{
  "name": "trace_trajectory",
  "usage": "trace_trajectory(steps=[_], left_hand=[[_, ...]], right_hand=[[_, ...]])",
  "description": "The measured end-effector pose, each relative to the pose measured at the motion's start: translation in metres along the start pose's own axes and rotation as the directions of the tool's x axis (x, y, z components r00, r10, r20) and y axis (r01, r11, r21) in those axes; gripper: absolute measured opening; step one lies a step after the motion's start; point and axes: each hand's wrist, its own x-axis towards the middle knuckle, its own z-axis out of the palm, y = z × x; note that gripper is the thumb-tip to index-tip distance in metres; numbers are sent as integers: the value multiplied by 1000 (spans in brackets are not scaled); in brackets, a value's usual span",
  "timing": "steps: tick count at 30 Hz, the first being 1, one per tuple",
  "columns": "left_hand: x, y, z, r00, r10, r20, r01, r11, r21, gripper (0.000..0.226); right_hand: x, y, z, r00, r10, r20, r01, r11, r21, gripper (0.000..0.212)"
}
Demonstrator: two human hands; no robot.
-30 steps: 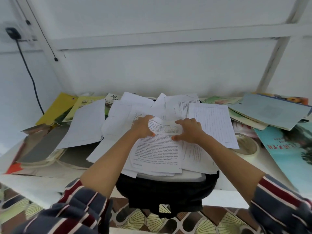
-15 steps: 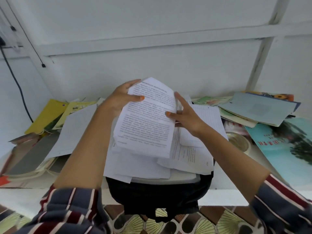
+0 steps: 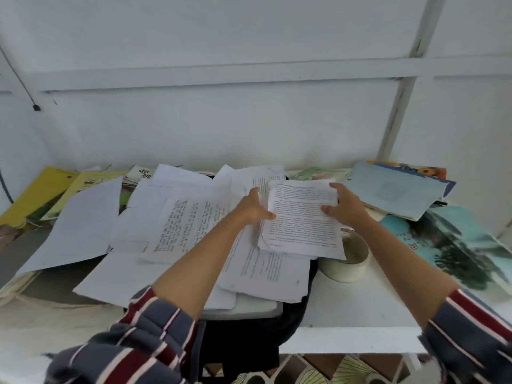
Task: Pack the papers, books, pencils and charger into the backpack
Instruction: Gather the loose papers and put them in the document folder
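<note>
While outstretched, both hands (image 3: 347, 209) round papers (image 3: 300, 225).

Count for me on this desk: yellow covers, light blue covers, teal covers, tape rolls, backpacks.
Yellow covers: 2
Light blue cover: 1
Teal cover: 1
Tape roll: 1
Backpack: 1
Total: 6

Matt white paper sheets (image 3: 299, 225) crowd a smooth, painted white table (image 3: 346, 309); at right, a teal book cover (image 3: 457, 245) shows a glossy sheen, while the near black backpack (image 3: 243, 339) looks like dull woven cloth.
</note>
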Motion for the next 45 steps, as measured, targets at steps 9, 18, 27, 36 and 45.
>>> trace_trajectory(steps=[9,18,27,36,45], left_hand=[[-5,17,15,1000,18,-5,-18,990,137,85],[-34,21,-29,1000,21,-13,-22,995,-96,65],[-71,-14,-24,984,-146,99,136,985,104,72],[-88,-20,-14,992,-50,118,49,999,9,67],[-94,-35,-26,994,-53,97,94,866,-492,59]], right_hand=[[5,-6,3,992,45,121,-57,994,98,66],[-20,-36,-7,992,49,120,-93,917,388,45],[-80,-43,35,992,63,111,-60,998,-30,51],[-98,-53,42,963,233,134,-257,945,201,59],[-116,-65,32,960,173,219,-279,623,731,46]])
